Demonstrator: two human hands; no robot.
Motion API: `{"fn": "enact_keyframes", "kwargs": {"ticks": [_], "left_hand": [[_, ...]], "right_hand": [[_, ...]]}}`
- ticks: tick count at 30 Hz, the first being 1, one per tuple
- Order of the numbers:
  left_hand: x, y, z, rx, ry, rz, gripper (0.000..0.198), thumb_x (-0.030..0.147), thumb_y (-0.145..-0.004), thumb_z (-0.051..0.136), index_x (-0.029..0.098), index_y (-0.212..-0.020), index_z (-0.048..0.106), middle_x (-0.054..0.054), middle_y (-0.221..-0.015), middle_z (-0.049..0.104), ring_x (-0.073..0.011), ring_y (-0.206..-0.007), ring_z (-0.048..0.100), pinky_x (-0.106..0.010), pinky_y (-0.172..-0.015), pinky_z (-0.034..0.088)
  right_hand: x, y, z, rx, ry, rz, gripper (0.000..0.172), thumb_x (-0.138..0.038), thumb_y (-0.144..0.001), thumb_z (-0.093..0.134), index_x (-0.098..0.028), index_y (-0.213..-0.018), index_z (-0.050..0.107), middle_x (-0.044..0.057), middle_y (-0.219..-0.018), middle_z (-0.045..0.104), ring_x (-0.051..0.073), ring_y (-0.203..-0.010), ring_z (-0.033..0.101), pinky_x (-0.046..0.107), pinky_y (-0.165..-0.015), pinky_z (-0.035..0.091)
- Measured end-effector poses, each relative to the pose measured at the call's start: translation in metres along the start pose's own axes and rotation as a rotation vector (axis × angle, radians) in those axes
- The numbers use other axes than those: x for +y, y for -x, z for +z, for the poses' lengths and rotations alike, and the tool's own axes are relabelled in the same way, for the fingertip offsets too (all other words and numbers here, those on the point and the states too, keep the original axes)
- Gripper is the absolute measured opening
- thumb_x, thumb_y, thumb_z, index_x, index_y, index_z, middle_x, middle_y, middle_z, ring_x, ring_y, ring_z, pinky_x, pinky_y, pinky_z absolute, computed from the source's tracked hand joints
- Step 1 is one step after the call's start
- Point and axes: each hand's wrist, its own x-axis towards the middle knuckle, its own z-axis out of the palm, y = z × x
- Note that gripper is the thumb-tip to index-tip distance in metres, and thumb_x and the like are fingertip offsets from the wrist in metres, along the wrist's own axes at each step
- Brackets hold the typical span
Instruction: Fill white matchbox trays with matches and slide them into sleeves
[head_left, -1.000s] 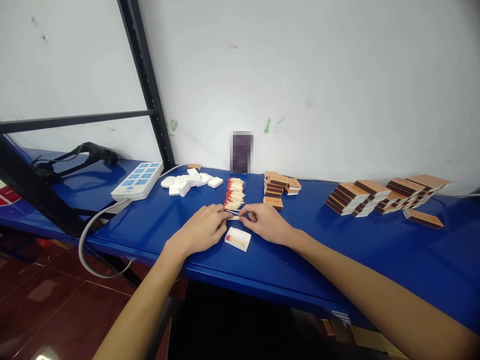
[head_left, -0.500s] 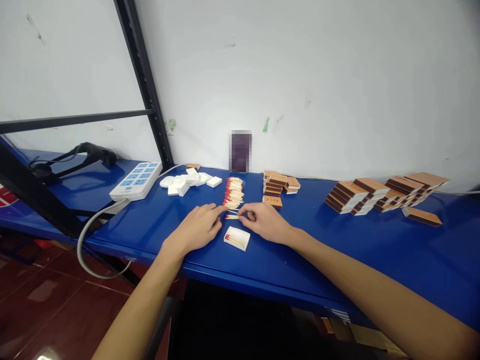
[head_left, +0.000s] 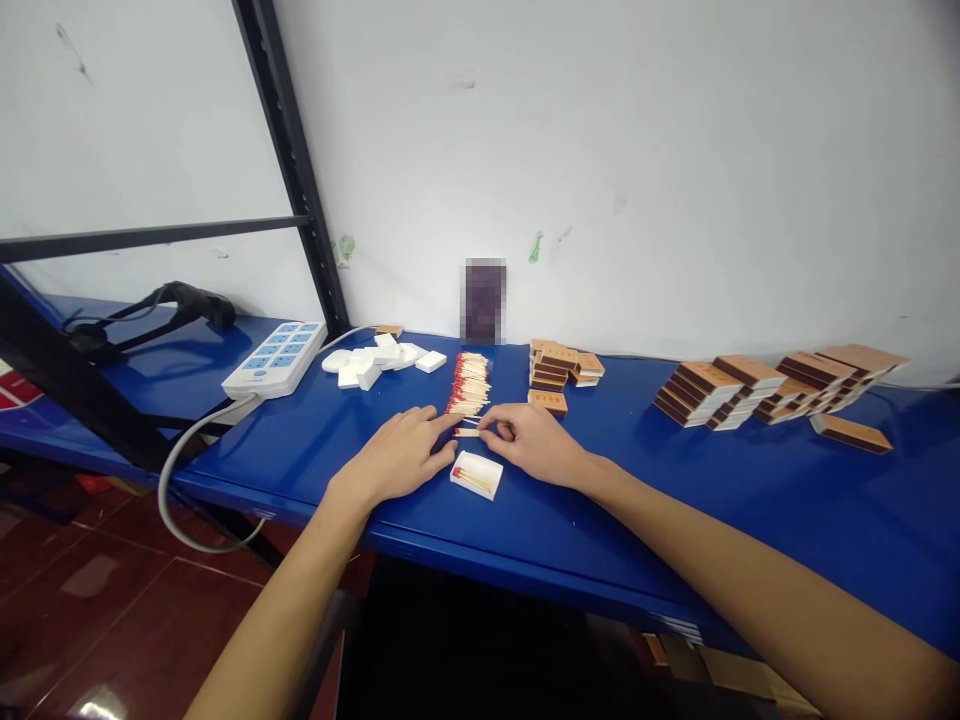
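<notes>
A long heap of red-headed matches (head_left: 472, 382) lies on the blue table between my hands. A few separate matches (head_left: 466, 433) lie at its near end, heads to the left. My right hand (head_left: 529, 440) pinches the plain ends of these between thumb and curled fingers. My left hand (head_left: 401, 450) rests palm down with its index finger stretched to the match heads and the thumb held apart. Just in front of both hands sits a white matchbox tray (head_left: 491, 464) with several matches inside, their heads at the left.
White matchbox trays (head_left: 367, 372) are piled at the back left, beside a power strip (head_left: 276, 358). Matchboxes (head_left: 555, 362) stand stacked right of the heap, with more matchbox stacks (head_left: 697, 392) farther right. A black rack post (head_left: 289, 150) rises at left.
My left thumb has moved slightly away from the index finger. My right hand stays at the ends of the separate matches. The whole view has shifted a little.
</notes>
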Motion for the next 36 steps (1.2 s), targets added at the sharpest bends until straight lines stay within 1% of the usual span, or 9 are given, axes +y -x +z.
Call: {"fn": "enact_keyframes", "kwargs": {"ticks": [3, 10, 15, 19, 28, 33, 36], "left_hand": [[0.0001, -0.0007, 0.0001, -0.007, 0.0, 0.004, 0.048, 0.041, -0.098, 0.032, 0.023, -0.141, 0.045, -0.012, -0.117, 0.06, -0.0289, -0.111, 0.056, -0.042, -0.093, 0.043], [0.0021, -0.0019, 0.0, -0.004, -0.028, 0.007, 0.049, 0.043, -0.098, 0.033, 0.023, -0.141, 0.045, -0.012, -0.116, 0.06, -0.0294, -0.109, 0.056, -0.043, -0.091, 0.043], [0.0046, -0.0005, -0.0017, -0.004, -0.013, -0.009, 0.048, 0.042, -0.098, 0.035, 0.023, -0.14, 0.045, -0.011, -0.113, 0.06, -0.0292, -0.105, 0.057, -0.043, -0.09, 0.044], [0.0045, 0.0003, -0.0021, -0.009, -0.003, -0.01, 0.048, 0.043, -0.098, 0.034, 0.023, -0.141, 0.044, -0.012, -0.116, 0.06, -0.0292, -0.108, 0.056, -0.043, -0.091, 0.044], [0.0065, -0.0004, -0.0036, -0.02, 0.018, -0.034, 0.048, 0.043, -0.097, 0.036, 0.021, -0.139, 0.044, -0.012, -0.126, 0.06, -0.0298, -0.117, 0.055, -0.044, -0.096, 0.043], [0.0049, 0.0009, -0.0027, -0.005, 0.025, -0.036, 0.048, 0.045, -0.097, 0.037, 0.019, -0.137, 0.046, -0.013, -0.13, 0.058, -0.03, -0.12, 0.053, -0.044, -0.098, 0.042], [0.0031, 0.0011, -0.0015, 0.005, 0.043, -0.022, 0.045, 0.044, -0.097, 0.038, 0.019, -0.134, 0.048, -0.011, -0.129, 0.059, -0.0287, -0.12, 0.054, -0.043, -0.099, 0.042]], "right_hand": [[0.0, 0.0002, -0.0001, 0.001, 0.0, 0.001, 0.011, -0.02, -0.084, 0.058, -0.017, -0.085, 0.069, -0.005, -0.056, 0.05, 0.008, -0.051, 0.043, 0.023, -0.055, 0.031], [0.0003, 0.0003, 0.0001, -0.004, 0.003, 0.003, 0.011, -0.021, -0.085, 0.058, -0.017, -0.084, 0.068, -0.005, -0.057, 0.05, 0.009, -0.052, 0.044, 0.023, -0.055, 0.03], [0.0036, -0.0003, 0.002, 0.026, 0.022, -0.048, 0.01, -0.02, -0.084, 0.058, -0.018, -0.084, 0.068, -0.003, -0.064, 0.051, 0.01, -0.06, 0.048, 0.024, -0.06, 0.033], [0.0048, -0.0005, 0.0027, 0.032, 0.02, -0.053, 0.01, -0.019, -0.084, 0.058, -0.018, -0.082, 0.067, -0.002, -0.066, 0.051, 0.011, -0.063, 0.049, 0.025, -0.061, 0.034], [0.0008, -0.0004, 0.0001, 0.007, 0.027, -0.037, 0.012, -0.021, -0.086, 0.057, -0.018, -0.086, 0.069, -0.003, -0.063, 0.05, 0.011, -0.061, 0.048, 0.025, -0.06, 0.033], [0.0009, -0.0003, 0.0006, 0.014, 0.027, -0.04, 0.014, -0.024, -0.087, 0.057, -0.018, -0.087, 0.07, -0.002, -0.064, 0.051, 0.011, -0.062, 0.048, 0.026, -0.06, 0.033], [0.0008, -0.0006, 0.0009, 0.017, 0.033, -0.039, 0.014, -0.024, -0.087, 0.057, -0.018, -0.087, 0.07, -0.002, -0.064, 0.051, 0.011, -0.062, 0.048, 0.026, -0.06, 0.033]]}}
